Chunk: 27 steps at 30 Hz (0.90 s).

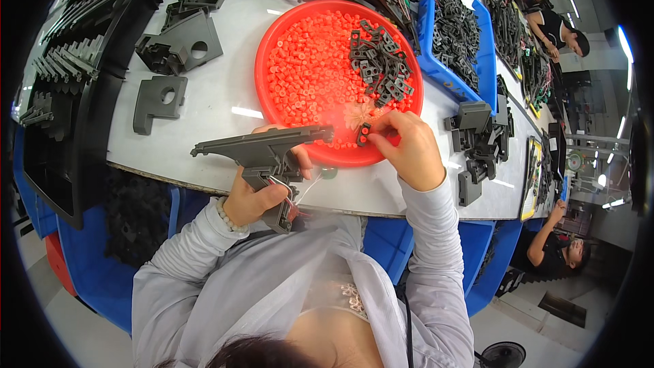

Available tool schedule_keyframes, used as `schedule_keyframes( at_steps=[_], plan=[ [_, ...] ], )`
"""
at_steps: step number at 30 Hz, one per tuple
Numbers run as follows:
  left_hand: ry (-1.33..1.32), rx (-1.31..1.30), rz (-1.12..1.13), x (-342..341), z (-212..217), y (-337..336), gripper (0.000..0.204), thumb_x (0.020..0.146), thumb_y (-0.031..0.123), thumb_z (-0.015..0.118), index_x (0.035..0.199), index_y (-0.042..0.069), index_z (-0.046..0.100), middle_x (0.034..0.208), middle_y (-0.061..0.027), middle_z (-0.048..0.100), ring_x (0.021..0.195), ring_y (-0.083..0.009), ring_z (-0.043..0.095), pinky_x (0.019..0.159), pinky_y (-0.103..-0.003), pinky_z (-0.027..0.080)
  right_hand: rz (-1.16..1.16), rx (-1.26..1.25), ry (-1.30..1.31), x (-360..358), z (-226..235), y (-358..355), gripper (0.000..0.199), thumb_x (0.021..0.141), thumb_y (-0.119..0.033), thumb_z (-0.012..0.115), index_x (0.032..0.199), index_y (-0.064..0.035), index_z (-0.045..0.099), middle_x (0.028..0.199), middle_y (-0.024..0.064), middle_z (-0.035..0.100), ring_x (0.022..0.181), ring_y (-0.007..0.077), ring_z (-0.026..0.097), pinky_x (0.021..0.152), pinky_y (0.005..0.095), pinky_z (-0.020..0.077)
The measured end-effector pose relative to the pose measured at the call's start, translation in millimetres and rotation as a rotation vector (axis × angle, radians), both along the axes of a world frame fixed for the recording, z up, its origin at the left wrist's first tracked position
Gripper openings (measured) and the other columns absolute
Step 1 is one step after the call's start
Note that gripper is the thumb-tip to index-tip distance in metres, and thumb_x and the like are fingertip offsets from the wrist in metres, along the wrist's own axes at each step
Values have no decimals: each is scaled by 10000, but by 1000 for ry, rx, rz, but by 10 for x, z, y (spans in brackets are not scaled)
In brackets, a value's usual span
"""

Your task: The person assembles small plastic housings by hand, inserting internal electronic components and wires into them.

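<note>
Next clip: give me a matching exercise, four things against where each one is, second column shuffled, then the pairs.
Things:
1. grey gun-shaped housing
2. small black clip
3. round red bowl
4. blue bin

Places:
A. right of the bowl, full of black parts
B. in the left hand
C. on the white table, holding orange beads
D. at the right hand fingertips

Pairs: 1-B, 2-D, 3-C, 4-A

Landmark: red bowl [286,41].
Free room: bare white table [218,105] lay left of the bowl.
Obstacles: blue bin [487,61] stood just right; grey housings [178,44] stood farther left.
</note>
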<state>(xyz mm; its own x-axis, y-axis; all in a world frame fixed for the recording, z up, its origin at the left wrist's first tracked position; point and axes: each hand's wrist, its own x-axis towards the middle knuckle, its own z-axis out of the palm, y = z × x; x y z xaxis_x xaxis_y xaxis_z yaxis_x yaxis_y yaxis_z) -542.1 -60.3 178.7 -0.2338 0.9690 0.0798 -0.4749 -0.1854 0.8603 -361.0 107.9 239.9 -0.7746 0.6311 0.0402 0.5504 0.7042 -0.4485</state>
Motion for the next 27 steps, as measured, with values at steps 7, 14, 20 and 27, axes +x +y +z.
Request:
schedule_keyframes(
  at_steps=[7,14,20,27],
  plan=[
    [-69,46,-81,-45,-42,-19,713,759,375,706,1234,31,301,1012,-129,535,911,-186,552,816,-334,458,-41,-57,23,-58,0,41,165,730,-78,678,863,13,644,783,144,639,707,271,619,665,336,491],
    [-9,23,-47,-14,-10,-8,733,743,443,700,1221,34,324,983,-144,540,877,-198,565,776,-326,473,-20,-256,6,-95,0,111,149,736,-67,670,854,20,643,746,141,643,658,219,621,630,306,489],
    [-4,-35,-13,-14,33,-27,806,712,525,706,1219,29,324,953,-156,550,842,-222,577,743,-332,479,-151,-572,-47,-115,73,148,78,742,-30,664,788,20,627,738,54,649,664,103,598,608,241,474],
    [-37,107,-95,14,127,-69,780,684,172,749,1297,34,286,1097,-110,529,1002,-194,557,890,-347,436,-135,-971,499,-111,57,-28,152,786,13,617,934,41,635,907,87,645,794,124,612,704,244,486]
  ],
)
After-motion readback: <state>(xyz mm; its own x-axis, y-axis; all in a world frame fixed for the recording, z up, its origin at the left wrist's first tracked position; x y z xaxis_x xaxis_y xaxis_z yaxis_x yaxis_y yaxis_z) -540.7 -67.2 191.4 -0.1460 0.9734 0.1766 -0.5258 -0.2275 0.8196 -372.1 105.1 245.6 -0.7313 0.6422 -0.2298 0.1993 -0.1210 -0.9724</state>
